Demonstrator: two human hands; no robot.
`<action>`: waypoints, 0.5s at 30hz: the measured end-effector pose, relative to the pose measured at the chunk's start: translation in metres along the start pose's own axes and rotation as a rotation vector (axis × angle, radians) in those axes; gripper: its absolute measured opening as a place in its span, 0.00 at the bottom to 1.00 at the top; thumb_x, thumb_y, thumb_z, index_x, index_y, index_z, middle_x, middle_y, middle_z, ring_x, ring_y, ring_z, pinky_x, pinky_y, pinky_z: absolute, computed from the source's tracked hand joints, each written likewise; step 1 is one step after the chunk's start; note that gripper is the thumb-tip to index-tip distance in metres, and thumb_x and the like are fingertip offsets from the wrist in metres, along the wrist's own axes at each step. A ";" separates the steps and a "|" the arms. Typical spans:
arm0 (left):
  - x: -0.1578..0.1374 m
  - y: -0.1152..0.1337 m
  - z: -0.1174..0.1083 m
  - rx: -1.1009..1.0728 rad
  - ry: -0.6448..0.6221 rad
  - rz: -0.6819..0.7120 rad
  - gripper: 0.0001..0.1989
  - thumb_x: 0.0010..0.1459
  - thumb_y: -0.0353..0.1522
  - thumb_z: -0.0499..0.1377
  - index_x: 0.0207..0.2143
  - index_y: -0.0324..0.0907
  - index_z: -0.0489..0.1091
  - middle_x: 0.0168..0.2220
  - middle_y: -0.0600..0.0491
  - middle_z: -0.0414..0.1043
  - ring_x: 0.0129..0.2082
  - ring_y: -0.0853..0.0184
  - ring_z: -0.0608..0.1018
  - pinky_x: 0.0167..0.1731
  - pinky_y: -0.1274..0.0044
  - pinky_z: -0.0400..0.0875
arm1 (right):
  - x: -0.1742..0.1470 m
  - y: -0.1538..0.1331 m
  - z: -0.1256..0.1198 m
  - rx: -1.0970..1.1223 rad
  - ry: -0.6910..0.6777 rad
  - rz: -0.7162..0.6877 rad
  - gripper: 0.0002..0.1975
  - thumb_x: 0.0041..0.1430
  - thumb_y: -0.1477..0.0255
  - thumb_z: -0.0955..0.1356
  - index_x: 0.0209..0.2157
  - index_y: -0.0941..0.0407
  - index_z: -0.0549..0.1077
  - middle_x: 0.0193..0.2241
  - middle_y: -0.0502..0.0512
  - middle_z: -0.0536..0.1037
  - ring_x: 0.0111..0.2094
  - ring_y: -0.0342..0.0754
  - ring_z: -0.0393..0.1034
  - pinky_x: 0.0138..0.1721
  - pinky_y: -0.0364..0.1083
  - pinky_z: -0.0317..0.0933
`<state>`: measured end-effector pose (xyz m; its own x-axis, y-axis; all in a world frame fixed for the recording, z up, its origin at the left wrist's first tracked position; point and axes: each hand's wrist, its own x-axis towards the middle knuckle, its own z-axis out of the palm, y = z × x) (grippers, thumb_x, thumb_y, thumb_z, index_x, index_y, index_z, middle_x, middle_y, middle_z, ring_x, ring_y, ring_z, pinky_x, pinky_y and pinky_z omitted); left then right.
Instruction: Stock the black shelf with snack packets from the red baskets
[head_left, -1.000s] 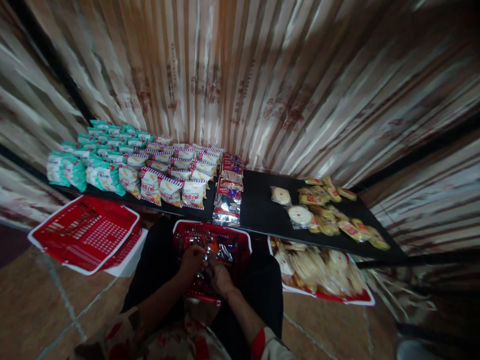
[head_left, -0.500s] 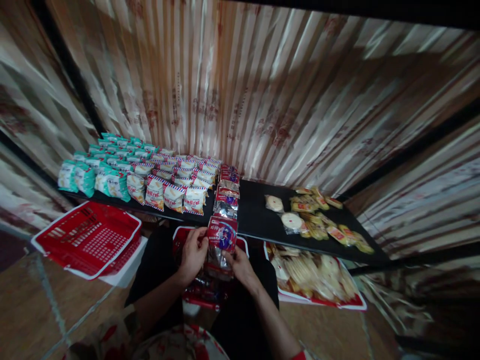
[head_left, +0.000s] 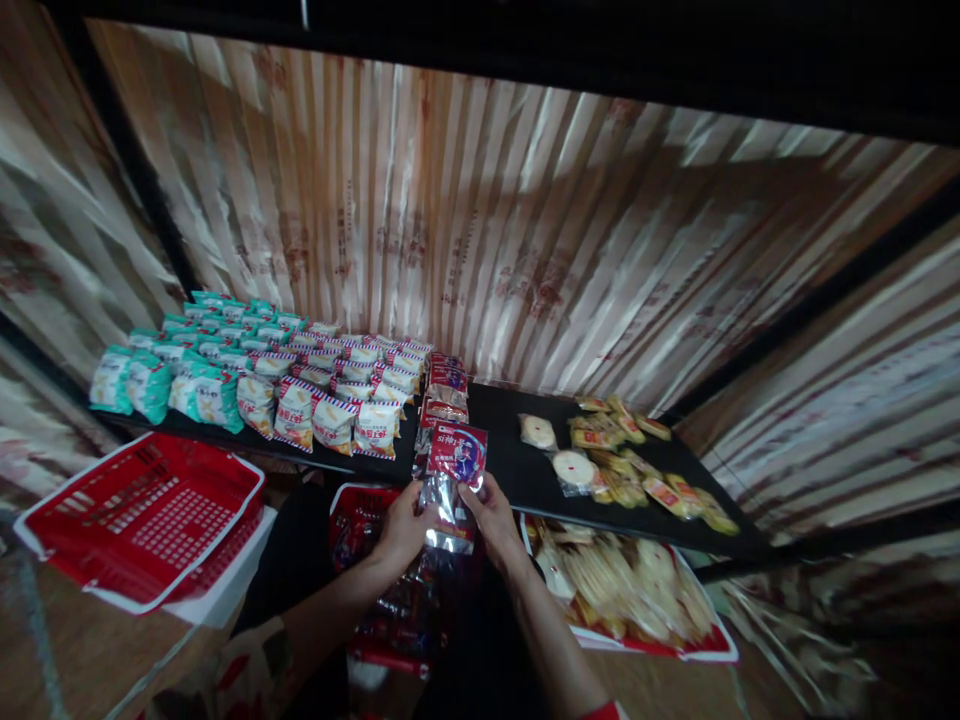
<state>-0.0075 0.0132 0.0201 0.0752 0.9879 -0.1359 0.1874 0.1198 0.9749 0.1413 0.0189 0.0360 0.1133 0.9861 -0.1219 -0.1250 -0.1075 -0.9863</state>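
Observation:
Between my two hands is a red and purple snack packet [head_left: 456,455] with a silvery lower half, held up at the front edge of the black shelf [head_left: 499,480]. My left hand [head_left: 405,525] pinches its left side. My right hand [head_left: 491,515] grips the right side, thumb across the front. Right behind it, similar red packets [head_left: 448,375] stand in a row running to the back of the shelf. Below my hands, between my knees, a red basket [head_left: 360,492] holds more dark red packets, partly hidden by my arms.
White striped bags [head_left: 334,420] and teal bags [head_left: 202,395] fill the shelf's left. Round white packs [head_left: 574,468] and yellow packs [head_left: 637,480] lie on the right. A red basket [head_left: 157,515] stands lower left; another basket [head_left: 724,645] holds pale packs. A dark upper shelf [head_left: 525,60] hangs overhead.
The packet in my hands has moved up slightly within my grip and tilts, showing more of its silvery lower part. My view has tipped upward, bringing the upper shelf further into sight.

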 end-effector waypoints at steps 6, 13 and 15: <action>0.035 0.026 0.007 0.066 0.087 0.036 0.22 0.53 0.26 0.55 0.52 0.41 0.63 0.44 0.52 0.75 0.43 0.65 0.76 0.43 0.76 0.70 | 0.048 -0.006 -0.002 -0.161 0.207 -0.168 0.37 0.45 0.59 0.69 0.56 0.58 0.58 0.29 0.51 0.76 0.29 0.47 0.72 0.33 0.46 0.66; 0.076 0.052 0.013 0.120 0.147 0.094 0.28 0.51 0.22 0.55 0.56 0.40 0.60 0.52 0.48 0.68 0.51 0.66 0.71 0.53 0.75 0.64 | 0.102 -0.015 -0.001 -0.455 0.248 -0.318 0.28 0.53 0.63 0.63 0.55 0.57 0.63 0.43 0.56 0.76 0.40 0.49 0.72 0.44 0.48 0.65; 0.089 0.054 0.015 0.138 0.167 0.085 0.26 0.51 0.22 0.55 0.54 0.40 0.62 0.51 0.48 0.68 0.51 0.65 0.71 0.53 0.74 0.64 | 0.114 -0.019 0.001 -0.514 0.253 -0.334 0.25 0.53 0.64 0.62 0.52 0.57 0.66 0.45 0.57 0.76 0.43 0.49 0.71 0.48 0.48 0.62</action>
<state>0.0240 0.1058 0.0584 -0.0642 0.9979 -0.0126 0.3204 0.0325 0.9467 0.1554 0.1331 0.0415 0.3003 0.9233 0.2397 0.4366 0.0904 -0.8951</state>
